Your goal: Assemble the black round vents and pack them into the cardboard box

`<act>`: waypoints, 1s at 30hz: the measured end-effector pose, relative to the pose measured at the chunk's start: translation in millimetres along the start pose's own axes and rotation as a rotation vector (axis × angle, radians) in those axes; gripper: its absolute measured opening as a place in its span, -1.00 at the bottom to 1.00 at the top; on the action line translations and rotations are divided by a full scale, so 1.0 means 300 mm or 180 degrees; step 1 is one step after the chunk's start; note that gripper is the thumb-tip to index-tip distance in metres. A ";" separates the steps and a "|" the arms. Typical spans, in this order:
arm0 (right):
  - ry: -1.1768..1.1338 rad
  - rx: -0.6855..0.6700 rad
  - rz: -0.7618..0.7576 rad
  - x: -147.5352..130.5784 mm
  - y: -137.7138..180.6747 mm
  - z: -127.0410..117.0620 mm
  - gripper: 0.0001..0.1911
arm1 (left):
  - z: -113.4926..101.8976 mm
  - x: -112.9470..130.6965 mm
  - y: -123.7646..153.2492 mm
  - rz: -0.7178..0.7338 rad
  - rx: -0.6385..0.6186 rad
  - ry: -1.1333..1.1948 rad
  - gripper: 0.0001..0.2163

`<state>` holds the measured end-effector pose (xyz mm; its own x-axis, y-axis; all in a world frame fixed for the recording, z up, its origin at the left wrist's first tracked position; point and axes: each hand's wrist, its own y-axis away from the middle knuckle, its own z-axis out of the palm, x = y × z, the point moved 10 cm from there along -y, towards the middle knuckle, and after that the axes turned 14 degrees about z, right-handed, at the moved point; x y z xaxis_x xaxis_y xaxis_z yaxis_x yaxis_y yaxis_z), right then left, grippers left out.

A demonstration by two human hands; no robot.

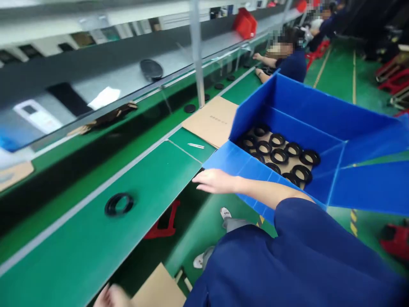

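Observation:
My right hand (214,181) reaches past the near flap of a blue corrugated plastic box (319,104), beside the bench edge. Its fingers are stretched out and nothing shows in them. Inside the box, several black rings (279,156) lie on a brown cardboard layer. My left hand (113,297) is blurred at the bottom of the view, by the bench edge and close to a cardboard sheet (161,285). Whether it touches the sheet cannot be made out. On the green bench (79,238) lies a black ring (119,204), possibly more than one stacked.
Flat cardboard (211,118) and white tweezers (195,146) lie on the bench by the box. Black round pieces (189,108) sit along the strip behind. A metal post (197,55) rises there. A red stool (164,224) stands below; co-workers (294,59) sit farther along.

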<state>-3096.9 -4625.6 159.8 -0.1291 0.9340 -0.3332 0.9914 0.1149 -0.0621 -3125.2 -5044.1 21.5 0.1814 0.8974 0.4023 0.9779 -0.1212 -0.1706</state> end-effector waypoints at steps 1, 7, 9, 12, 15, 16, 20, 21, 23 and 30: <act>-0.0141 0.0355 0.0387 0.150 0.043 -0.096 -0.60 | 0.012 0.162 -0.062 0.0156 0.0148 0.0167 -0.46; -0.0476 0.1221 0.3388 1.028 0.563 -0.347 -0.61 | 0.291 1.426 -0.136 0.3775 -0.0850 0.1261 -0.63; -0.0519 0.1229 0.4274 1.212 0.816 -0.326 -0.59 | 0.382 1.679 -0.072 0.4596 -0.1353 0.1228 -0.62; -0.0774 0.1013 0.5117 1.348 1.148 -0.203 -0.64 | 0.521 1.942 -0.042 0.5063 -0.1958 0.1197 -0.59; -0.1201 0.0583 0.5638 1.380 1.365 -0.020 -0.49 | 0.725 2.169 -0.063 0.4993 -0.2460 0.0706 -0.53; -0.1336 0.0469 0.5725 1.380 1.404 0.036 -0.32 | 0.815 2.230 -0.072 0.4865 -0.2677 0.0337 -0.47; -0.1734 0.0169 0.5693 1.391 1.431 0.194 0.26 | 1.134 2.375 -0.092 0.4200 -0.3434 -0.0869 -0.09; -0.1784 0.0121 0.5675 1.402 1.423 0.217 0.32 | 1.190 2.398 -0.090 0.4087 -0.3528 -0.0964 -0.01; -0.1886 0.0069 0.5729 1.434 1.409 0.249 0.37 | 1.283 2.424 -0.079 0.3891 -0.3671 -0.1088 0.09; -0.1925 -0.0006 0.5928 1.550 1.315 0.253 0.33 | 1.458 2.442 -0.005 0.3499 -0.3955 -0.1344 0.12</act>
<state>-2767.2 -4171.8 -91.1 0.9167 -0.3477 -0.1967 -0.1225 -0.7132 0.6902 -3039.2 -4200.8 -76.8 0.9349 0.1892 0.3004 -0.0541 -0.7603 0.6473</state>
